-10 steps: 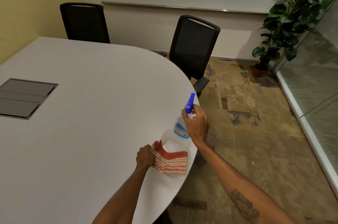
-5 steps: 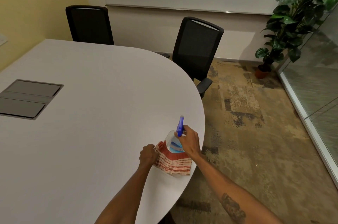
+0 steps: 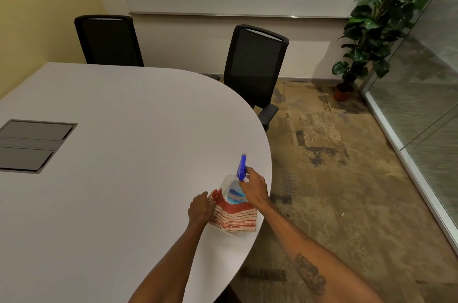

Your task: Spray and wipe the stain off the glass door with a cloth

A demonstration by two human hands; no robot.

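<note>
A clear spray bottle with a blue trigger head stands near the right edge of the white table. My right hand is wrapped around its neck. A red-and-white striped cloth lies on the table right in front of the bottle. My left hand grips the cloth's left edge. The glass wall runs along the right side of the room; no stain on it can be made out from here.
Two black mesh chairs stand behind the table. A potted plant is in the far right corner beside the glass. Patterned carpet lies between table and glass. A grey cable hatch is set into the table at left.
My right hand has brought the spray bottle down from above the table edge until it stands on the table behind the cloth. My left hand has stayed on the cloth.
</note>
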